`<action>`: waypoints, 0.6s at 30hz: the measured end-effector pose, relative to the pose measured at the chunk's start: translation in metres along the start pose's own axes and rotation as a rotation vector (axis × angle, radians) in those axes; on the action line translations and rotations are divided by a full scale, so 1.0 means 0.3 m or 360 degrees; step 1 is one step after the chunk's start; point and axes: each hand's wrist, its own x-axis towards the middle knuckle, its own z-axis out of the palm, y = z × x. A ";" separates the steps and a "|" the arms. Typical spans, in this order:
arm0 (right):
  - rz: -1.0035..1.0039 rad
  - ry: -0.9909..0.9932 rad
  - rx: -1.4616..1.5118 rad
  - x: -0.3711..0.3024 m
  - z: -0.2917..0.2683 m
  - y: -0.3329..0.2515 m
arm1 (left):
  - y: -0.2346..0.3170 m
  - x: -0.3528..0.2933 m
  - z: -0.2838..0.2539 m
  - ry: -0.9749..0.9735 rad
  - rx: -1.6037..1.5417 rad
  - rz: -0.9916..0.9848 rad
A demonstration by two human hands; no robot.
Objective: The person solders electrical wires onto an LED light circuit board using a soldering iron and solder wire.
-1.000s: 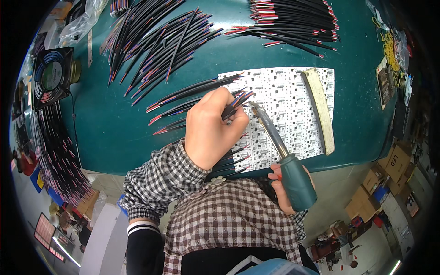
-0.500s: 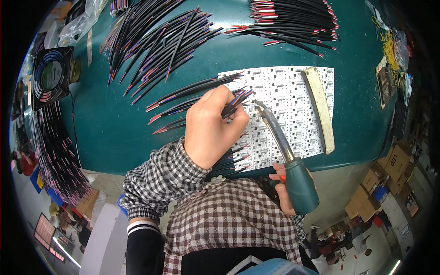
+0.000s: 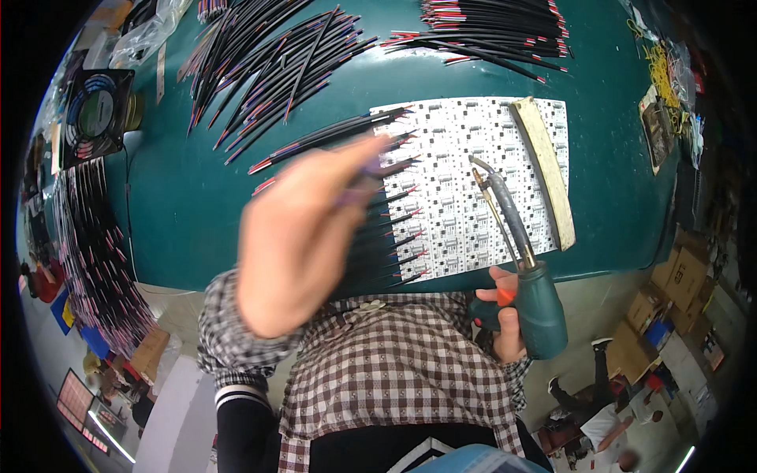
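Observation:
My right hand point(image 3: 509, 327) is wrapped round the green pistol handle of a soldering gun point(image 3: 542, 315). Its bent tip and thin feed tube hang over a white sheet of printed circuit boards point(image 3: 449, 213), apart from the cables. Motion smears my left hand point(image 3: 296, 236), raised to the left of the sheet; faint purple streaks show by its fingers, but I cannot tell whether it holds anything. Along the sheet's left edge lies a row of short black cables point(image 3: 339, 130), their stripped coloured ends resting on the boards. My left hand hides part of that row.
A pale bar point(image 3: 544, 169) lies across the sheet's right side. Piles of black cables with blue-red ends point(image 3: 292, 79) and red-white ends point(image 3: 497, 31) are at the back. A small fan point(image 3: 96, 114) stands at left, above a hanging cable bundle point(image 3: 95, 260). Yellow wire point(image 3: 662, 79) sits far right.
My left hand has moved left and towards me, away from the board's edge. The soldering gun's tip has shifted right, off the cable ends. A person has come into view at lower right.

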 end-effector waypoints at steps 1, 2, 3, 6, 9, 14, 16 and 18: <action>-0.0007 -0.0015 0.0000 -0.003 -0.003 -0.006 | -0.001 0.000 0.042 -0.0135 -0.0018 -0.0181; 0.0025 -0.0044 -0.0059 -0.002 -0.012 -0.007 | -0.021 0.014 0.081 -0.0285 -0.0041 -0.0345; 0.0072 -0.0079 -0.0117 0.000 -0.013 -0.006 | -0.065 0.016 0.107 -0.0283 -0.0042 -0.0344; 0.0004 -0.0009 -0.0141 -0.033 -0.013 0.029 | -0.129 0.007 0.155 -0.0144 0.0057 -0.0319; 0.0048 0.0122 -0.0049 -0.031 0.015 0.031 | -0.136 -0.002 0.182 0.0058 0.0200 -0.0026; -0.0002 0.0034 -0.0179 -0.052 -0.002 0.056 | -0.145 0.020 0.183 0.0076 0.0297 -0.0153; 0.0050 0.0014 -0.0126 -0.059 -0.010 0.053 | -0.149 0.020 0.186 0.0112 0.0257 -0.0168; 0.0091 -0.0136 -0.0181 -0.062 -0.023 0.052 | -0.147 0.014 0.193 0.0143 0.0283 -0.0187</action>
